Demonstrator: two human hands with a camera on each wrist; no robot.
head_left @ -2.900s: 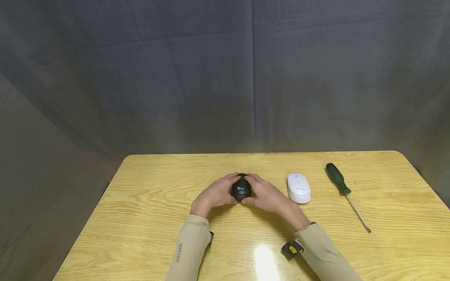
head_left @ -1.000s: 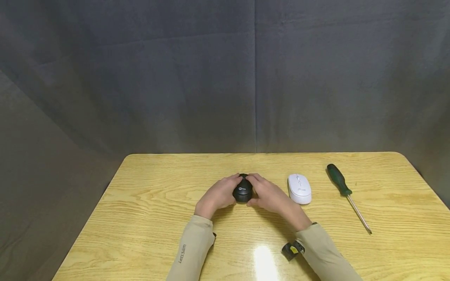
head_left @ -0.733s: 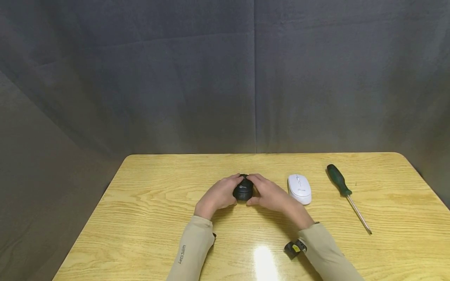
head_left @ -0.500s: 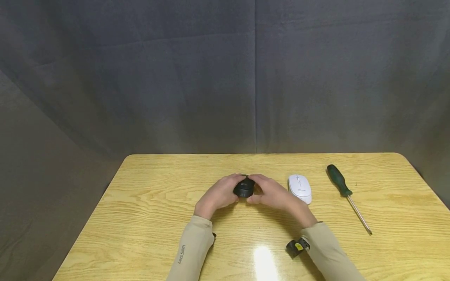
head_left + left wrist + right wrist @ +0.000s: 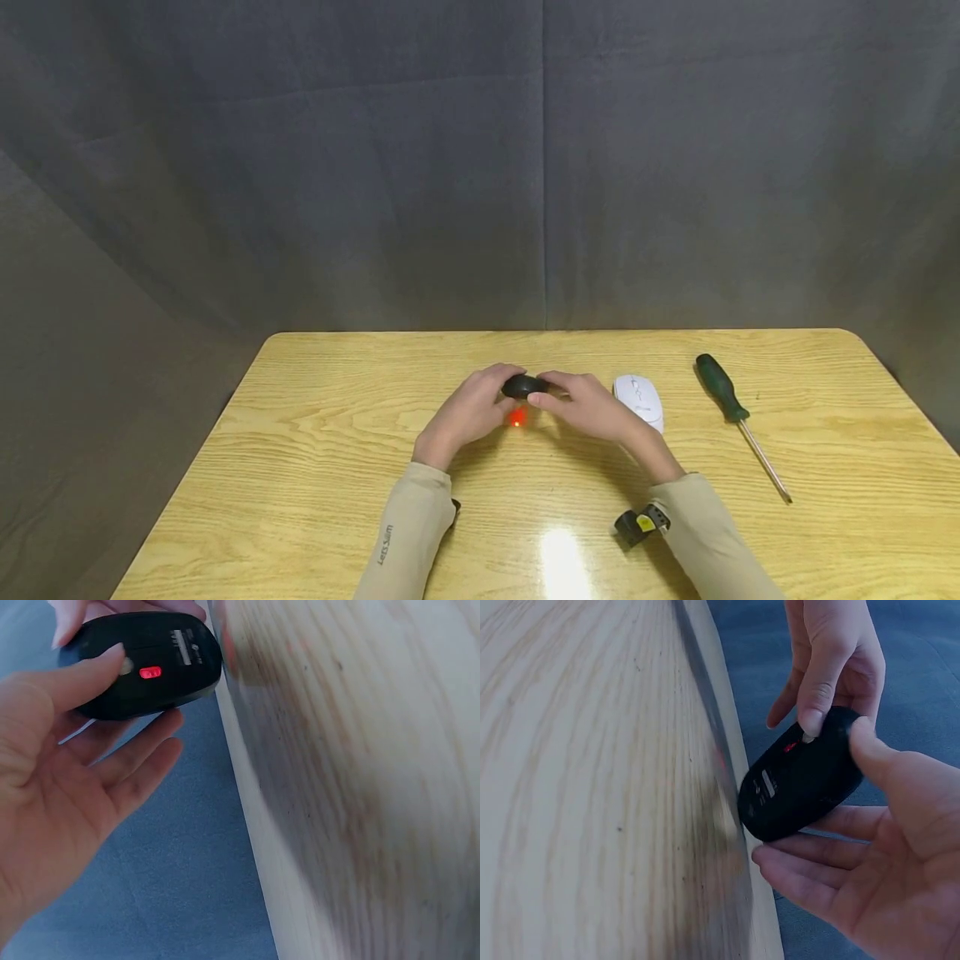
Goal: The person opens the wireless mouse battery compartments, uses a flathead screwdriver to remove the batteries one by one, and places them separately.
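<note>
A black computer mouse (image 5: 523, 386) is held by both hands just above the table, tilted so that its logo side is out of sight in the head view. My left hand (image 5: 474, 408) grips its left end, and my right hand (image 5: 588, 408) holds its right end between thumb and fingers. The left wrist view shows the mouse's underside (image 5: 169, 649), with a lit red sensor, a pale label and my left thumb beside a small round switch. In the right wrist view the same underside (image 5: 802, 780) appears, my right thumb at its edge and the fingers behind.
A white computer mouse (image 5: 636, 398) lies just beyond my right hand, partly hidden by it. Farther right rests a screwdriver (image 5: 723, 387) with a dark green handle. Red light falls on the wooden table (image 5: 300, 467) below the black mouse. A grey curtain (image 5: 375, 208) hangs behind.
Both hands have tipped the black mouse up from lying flat on the table, its front end rising and its logo turning away. A red glow now shows on the wood beneath.
</note>
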